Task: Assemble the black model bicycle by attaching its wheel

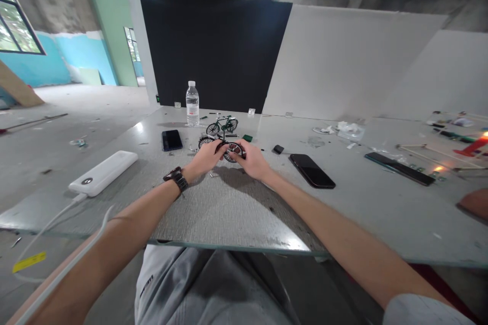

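Observation:
Between my two hands is a small black model bicycle [207,140], held just above the table [213,213]. My left hand [209,156] pinches its middle, near the frame. My right hand [253,159] grips the spoked wheel [232,152] at the right end, thumb against its side. Fingers hide much of the frame. Right behind it stands a green model bicycle [222,125], upright on its wheels. A small dark green piece [247,138] lies just beyond my right hand, and tiny loose parts are scattered near my left fingers.
A water bottle [192,104] and a phone [172,140] are at the back left. A white power bank [103,173] with a cable lies left. Another phone [312,170] and a small black block [278,149] lie right. Part of another person's hand [475,204] shows at the right edge.

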`<state>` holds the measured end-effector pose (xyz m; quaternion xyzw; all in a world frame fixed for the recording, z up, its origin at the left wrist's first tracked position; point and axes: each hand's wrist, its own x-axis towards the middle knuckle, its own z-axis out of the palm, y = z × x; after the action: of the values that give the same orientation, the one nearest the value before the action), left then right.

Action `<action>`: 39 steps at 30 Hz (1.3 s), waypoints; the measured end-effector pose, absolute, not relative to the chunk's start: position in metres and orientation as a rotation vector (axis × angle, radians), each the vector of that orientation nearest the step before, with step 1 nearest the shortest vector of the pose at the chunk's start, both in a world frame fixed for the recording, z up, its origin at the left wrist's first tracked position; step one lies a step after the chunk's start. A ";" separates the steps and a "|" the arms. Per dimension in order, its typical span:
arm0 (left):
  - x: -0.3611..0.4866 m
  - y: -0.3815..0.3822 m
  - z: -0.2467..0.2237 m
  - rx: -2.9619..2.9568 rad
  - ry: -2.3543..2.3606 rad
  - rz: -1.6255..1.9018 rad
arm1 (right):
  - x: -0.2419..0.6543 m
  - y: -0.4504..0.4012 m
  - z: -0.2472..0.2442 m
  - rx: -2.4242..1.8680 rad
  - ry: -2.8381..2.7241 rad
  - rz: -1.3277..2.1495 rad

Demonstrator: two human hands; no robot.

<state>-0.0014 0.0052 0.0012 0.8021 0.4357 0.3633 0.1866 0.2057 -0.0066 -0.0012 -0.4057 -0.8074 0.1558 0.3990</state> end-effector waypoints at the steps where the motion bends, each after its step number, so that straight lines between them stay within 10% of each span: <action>1: -0.001 0.005 0.001 2.262 1.230 1.023 | 0.206 -0.007 -0.001 -1.024 -2.044 0.395; 39: -0.004 0.003 -0.003 2.330 1.176 0.707 | 0.205 -0.007 -0.008 -1.164 -2.253 0.366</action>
<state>-0.0045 0.0028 -0.0026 0.8412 0.4245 0.2551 0.2172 0.2049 -0.0065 -0.0081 -0.4353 -0.8427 0.1370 0.2856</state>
